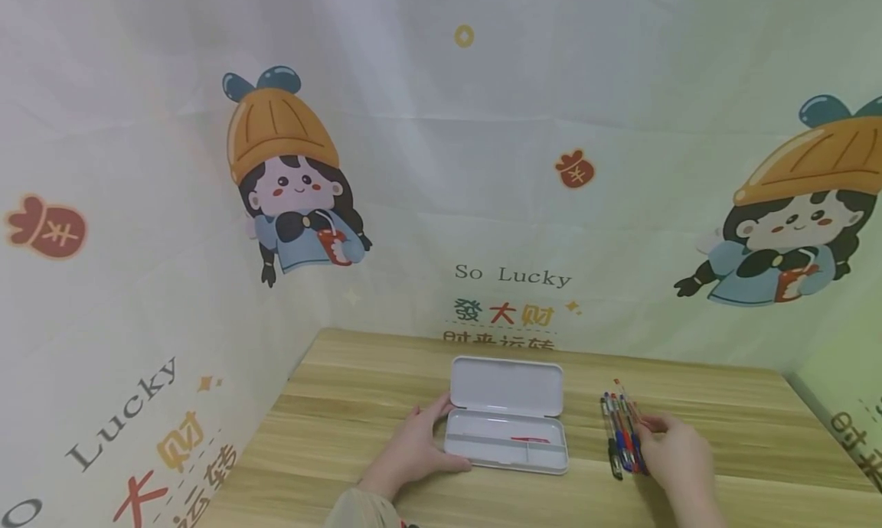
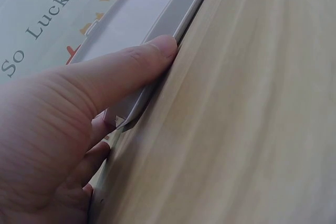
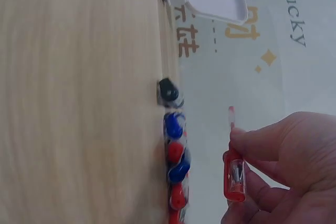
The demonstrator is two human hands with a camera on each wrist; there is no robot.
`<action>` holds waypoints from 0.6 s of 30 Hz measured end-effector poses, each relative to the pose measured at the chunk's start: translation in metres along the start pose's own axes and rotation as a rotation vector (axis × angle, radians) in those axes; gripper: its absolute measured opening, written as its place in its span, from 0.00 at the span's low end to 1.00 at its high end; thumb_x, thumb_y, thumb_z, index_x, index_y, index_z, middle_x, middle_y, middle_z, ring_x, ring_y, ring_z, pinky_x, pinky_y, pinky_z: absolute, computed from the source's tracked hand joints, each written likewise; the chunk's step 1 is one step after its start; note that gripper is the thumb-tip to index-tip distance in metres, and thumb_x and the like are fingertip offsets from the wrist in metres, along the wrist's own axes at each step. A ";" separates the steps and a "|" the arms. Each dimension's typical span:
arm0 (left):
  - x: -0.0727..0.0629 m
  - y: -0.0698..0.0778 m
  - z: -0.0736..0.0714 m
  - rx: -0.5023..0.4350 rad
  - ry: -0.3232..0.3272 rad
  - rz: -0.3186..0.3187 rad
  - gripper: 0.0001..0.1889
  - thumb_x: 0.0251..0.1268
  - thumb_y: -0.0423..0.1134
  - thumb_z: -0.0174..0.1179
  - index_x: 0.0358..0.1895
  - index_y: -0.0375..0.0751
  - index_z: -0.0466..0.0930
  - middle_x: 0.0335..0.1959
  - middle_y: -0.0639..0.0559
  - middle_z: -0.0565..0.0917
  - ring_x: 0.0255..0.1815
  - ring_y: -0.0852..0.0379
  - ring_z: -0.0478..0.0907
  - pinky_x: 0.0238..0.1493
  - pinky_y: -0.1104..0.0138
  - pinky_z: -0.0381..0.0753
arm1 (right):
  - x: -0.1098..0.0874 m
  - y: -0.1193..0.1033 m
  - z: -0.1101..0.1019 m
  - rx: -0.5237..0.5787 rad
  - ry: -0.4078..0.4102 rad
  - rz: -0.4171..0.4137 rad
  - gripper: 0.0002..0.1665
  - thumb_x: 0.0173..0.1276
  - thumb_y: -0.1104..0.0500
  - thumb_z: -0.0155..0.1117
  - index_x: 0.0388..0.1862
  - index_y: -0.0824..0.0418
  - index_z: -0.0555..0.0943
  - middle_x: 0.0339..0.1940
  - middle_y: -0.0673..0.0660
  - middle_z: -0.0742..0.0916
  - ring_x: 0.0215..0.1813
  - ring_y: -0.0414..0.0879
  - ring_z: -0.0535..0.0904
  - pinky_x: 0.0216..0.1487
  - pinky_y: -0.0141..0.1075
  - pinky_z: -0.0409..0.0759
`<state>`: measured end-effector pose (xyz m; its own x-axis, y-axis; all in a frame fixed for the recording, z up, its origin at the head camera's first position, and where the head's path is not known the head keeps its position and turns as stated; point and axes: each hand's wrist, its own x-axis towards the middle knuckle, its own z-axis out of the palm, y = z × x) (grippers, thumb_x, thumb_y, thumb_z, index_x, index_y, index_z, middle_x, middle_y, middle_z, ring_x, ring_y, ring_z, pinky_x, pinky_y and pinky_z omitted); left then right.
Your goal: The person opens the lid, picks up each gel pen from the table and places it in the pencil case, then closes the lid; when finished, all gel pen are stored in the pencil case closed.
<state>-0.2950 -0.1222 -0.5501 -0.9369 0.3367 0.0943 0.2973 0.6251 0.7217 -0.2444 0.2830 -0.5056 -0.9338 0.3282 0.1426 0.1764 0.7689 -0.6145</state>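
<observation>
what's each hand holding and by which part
The right hand pinches a red pen near its thick end; the left hand grips the open case by its left end.

Pale grey pencil case [image 1: 506, 386], red, blue, black pens [image 1: 625, 444], wood-grained table [image 1: 358, 382]

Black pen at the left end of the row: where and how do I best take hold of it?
Probably best to pinch the black pen by its thick black end, from above, leaning in from the pencil box side. It lies flat, outermost in the row, with bare tabletop on that side. The right grip holds a red pen, so should free up first.
</observation>
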 end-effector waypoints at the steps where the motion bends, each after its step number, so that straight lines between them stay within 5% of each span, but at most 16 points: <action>1: 0.000 0.000 0.000 0.003 0.000 0.000 0.69 0.42 0.59 0.89 0.89 0.46 0.58 0.81 0.51 0.79 0.87 0.25 0.62 0.91 0.30 0.50 | -0.001 -0.003 0.001 0.001 0.005 -0.017 0.21 0.76 0.55 0.68 0.58 0.70 0.88 0.55 0.71 0.93 0.48 0.65 0.90 0.35 0.41 0.79; 7: -0.002 0.001 0.000 0.011 0.001 0.002 0.68 0.43 0.58 0.89 0.89 0.44 0.59 0.81 0.51 0.79 0.87 0.21 0.60 0.90 0.29 0.51 | -0.004 -0.021 0.007 0.023 0.009 -0.092 0.19 0.77 0.56 0.70 0.57 0.68 0.89 0.50 0.67 0.95 0.44 0.59 0.91 0.33 0.38 0.80; 14: -0.001 0.000 0.001 0.012 0.004 -0.008 0.69 0.42 0.59 0.89 0.89 0.45 0.59 0.81 0.52 0.78 0.86 0.17 0.58 0.88 0.26 0.53 | -0.010 -0.040 0.019 0.041 0.012 -0.163 0.15 0.76 0.57 0.73 0.55 0.64 0.91 0.35 0.58 0.92 0.32 0.44 0.79 0.30 0.33 0.73; 18: -0.001 -0.001 0.001 0.019 0.006 -0.010 0.69 0.42 0.60 0.89 0.89 0.45 0.59 0.81 0.52 0.79 0.86 0.17 0.58 0.88 0.26 0.54 | -0.012 -0.050 0.026 0.064 0.029 -0.214 0.13 0.75 0.59 0.74 0.54 0.63 0.91 0.35 0.57 0.92 0.31 0.42 0.79 0.28 0.31 0.73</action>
<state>-0.2946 -0.1222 -0.5522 -0.9410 0.3258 0.0913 0.2911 0.6420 0.7093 -0.2500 0.2263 -0.4972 -0.9383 0.1773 0.2969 -0.0460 0.7870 -0.6153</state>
